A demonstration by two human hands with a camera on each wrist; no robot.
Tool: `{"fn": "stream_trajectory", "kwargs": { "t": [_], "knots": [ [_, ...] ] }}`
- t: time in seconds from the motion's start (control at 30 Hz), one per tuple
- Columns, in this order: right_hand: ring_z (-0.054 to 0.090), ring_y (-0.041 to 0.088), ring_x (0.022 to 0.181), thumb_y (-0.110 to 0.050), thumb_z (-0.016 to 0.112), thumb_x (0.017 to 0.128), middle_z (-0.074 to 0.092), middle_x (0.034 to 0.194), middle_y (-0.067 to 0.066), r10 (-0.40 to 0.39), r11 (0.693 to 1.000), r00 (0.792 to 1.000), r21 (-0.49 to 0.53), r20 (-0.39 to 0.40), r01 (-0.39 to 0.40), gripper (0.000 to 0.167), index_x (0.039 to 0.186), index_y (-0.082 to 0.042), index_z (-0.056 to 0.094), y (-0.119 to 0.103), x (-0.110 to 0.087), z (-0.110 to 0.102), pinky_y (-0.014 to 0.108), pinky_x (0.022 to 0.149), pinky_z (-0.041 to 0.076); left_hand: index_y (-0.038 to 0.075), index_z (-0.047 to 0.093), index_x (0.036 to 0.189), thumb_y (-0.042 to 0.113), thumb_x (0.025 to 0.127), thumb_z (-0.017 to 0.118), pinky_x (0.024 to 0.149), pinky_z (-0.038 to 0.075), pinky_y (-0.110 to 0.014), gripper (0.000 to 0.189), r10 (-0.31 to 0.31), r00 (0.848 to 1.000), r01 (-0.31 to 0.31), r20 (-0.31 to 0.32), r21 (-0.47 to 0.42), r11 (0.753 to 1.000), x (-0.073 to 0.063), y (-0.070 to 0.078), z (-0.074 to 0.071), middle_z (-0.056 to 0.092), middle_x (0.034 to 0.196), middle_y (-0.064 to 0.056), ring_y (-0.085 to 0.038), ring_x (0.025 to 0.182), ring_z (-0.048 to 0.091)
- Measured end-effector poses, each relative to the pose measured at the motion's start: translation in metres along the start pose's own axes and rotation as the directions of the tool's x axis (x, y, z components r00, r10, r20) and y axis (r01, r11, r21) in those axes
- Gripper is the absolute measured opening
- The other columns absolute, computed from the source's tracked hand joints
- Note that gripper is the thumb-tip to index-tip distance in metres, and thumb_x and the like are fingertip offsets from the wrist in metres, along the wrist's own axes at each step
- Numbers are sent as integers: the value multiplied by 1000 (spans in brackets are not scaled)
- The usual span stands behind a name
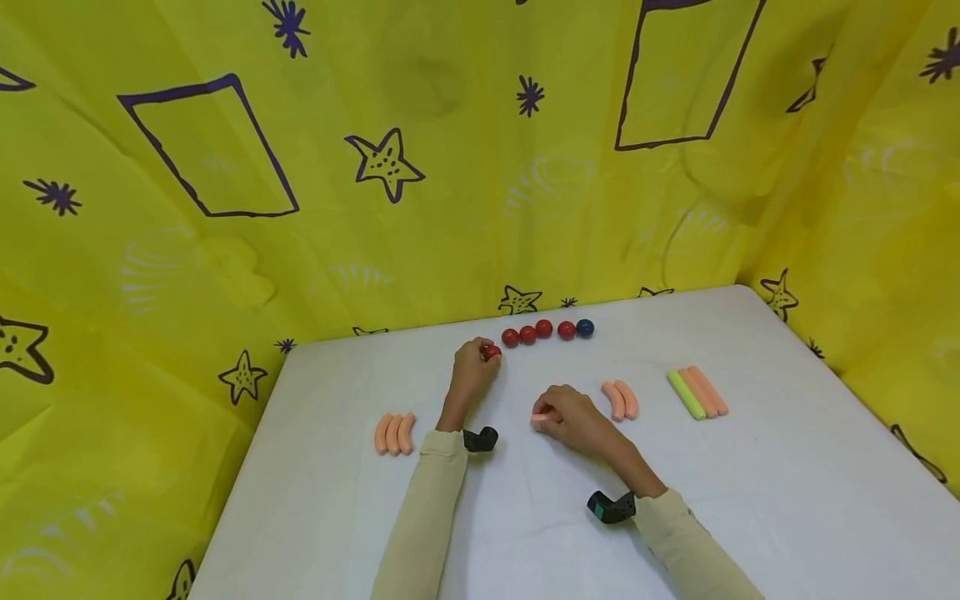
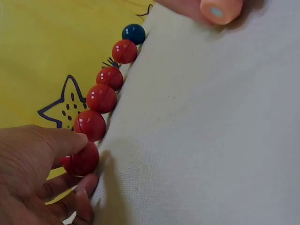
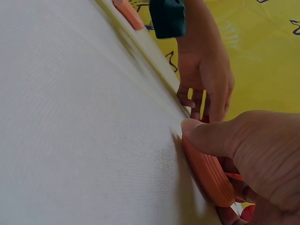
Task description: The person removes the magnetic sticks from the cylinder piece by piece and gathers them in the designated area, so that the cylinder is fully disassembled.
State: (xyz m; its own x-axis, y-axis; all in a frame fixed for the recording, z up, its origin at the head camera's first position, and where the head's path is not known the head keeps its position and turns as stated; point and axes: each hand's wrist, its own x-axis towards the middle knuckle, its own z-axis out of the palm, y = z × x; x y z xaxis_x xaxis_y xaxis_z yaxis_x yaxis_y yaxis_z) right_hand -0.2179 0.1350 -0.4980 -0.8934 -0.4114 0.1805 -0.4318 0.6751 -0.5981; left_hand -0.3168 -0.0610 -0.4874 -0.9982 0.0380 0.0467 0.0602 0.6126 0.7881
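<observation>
At the left end of a row of balls, my left hand (image 1: 472,367) pinches a red ball (image 2: 85,160) between thumb and fingers. The other red balls (image 1: 528,335) and one dark blue ball (image 1: 585,328) run off to the right along the table's back edge. My right hand (image 1: 573,417) holds a curved, peach-orange sausage-shaped piece (image 3: 206,173), its thumb on one end and fingers behind. Two similar curved pieces (image 1: 619,401) lie just right of that hand. Three more curved pieces (image 1: 393,434) lie side by side, left of my left forearm.
On the right of the white table (image 1: 315,517), a lime-green stick (image 1: 686,395) lies against salmon-pink sticks (image 1: 705,391). A yellow patterned sheet (image 1: 450,233) hangs behind the table and at its sides. Each wrist wears a black camera (image 1: 611,507).
</observation>
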Motion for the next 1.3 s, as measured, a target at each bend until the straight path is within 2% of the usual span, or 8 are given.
{"fn": "stream_trajectory", "kwargs": {
  "t": [0.23,0.33,0.6,0.83,0.87,1.0,1.17,1.3],
  "knots": [
    [54,11,89,-25,70,91,63,92,-8,-1,1000,1000,6,-13,1,9,94,-17,70,-2,0,3,33,78,45,-1,63,119,13,91,67,91,52,-37,31,-2,996,4,-94,25,1000,14,0,5,62,108,-16,-26,99,56],
    [53,11,88,-26,70,91,63,92,-7,-3,1000,1000,-5,-16,3,10,94,-16,71,-3,0,3,30,77,45,0,63,119,12,92,67,92,52,-38,30,6,994,-2,-111,34,999,17,0,8,63,109,-16,-26,100,57],
    [51,9,86,-25,71,89,63,91,-7,-11,1000,1000,-16,-24,10,10,94,-16,71,-1,0,3,26,75,45,-2,60,126,12,92,65,97,50,-39,37,7,995,-3,-104,37,999,21,3,10,63,116,-19,-28,105,58],
    [52,10,88,-21,74,87,63,93,-7,-20,999,1000,-28,-15,20,12,97,-15,71,2,-2,-1,28,78,47,-4,61,124,12,88,69,84,53,-36,40,60,992,-55,-112,46,997,23,-2,12,63,106,-19,-26,92,57],
    [52,10,89,-20,75,86,63,94,-7,-18,999,1000,-30,-13,17,13,97,-15,70,2,-3,-1,30,80,47,-4,59,126,11,89,68,87,52,-39,41,38,994,-35,-98,36,999,22,0,11,63,109,-20,-28,95,57],
    [52,12,91,-16,76,85,63,95,-6,-7,1000,1000,-28,-8,6,15,99,-15,70,3,-4,-4,32,81,47,-2,59,127,11,89,69,88,52,-39,42,32,994,-27,-100,54,998,24,0,11,62,111,-19,-26,95,56],
    [51,13,90,-14,77,83,63,91,-6,-11,999,999,-31,-42,9,14,96,-15,71,3,-5,-6,31,80,45,-2,57,129,13,87,71,84,52,-36,47,51,994,-48,-95,38,998,27,-6,10,61,112,-19,-25,93,57],
    [55,11,85,-24,76,85,66,88,-6,9,997,996,-70,-93,-16,12,93,-15,74,4,-4,-4,28,76,47,0,51,135,18,86,73,86,52,-37,57,35,998,-34,-51,15,999,26,-10,5,58,117,-20,-26,98,59]
  ]
}}
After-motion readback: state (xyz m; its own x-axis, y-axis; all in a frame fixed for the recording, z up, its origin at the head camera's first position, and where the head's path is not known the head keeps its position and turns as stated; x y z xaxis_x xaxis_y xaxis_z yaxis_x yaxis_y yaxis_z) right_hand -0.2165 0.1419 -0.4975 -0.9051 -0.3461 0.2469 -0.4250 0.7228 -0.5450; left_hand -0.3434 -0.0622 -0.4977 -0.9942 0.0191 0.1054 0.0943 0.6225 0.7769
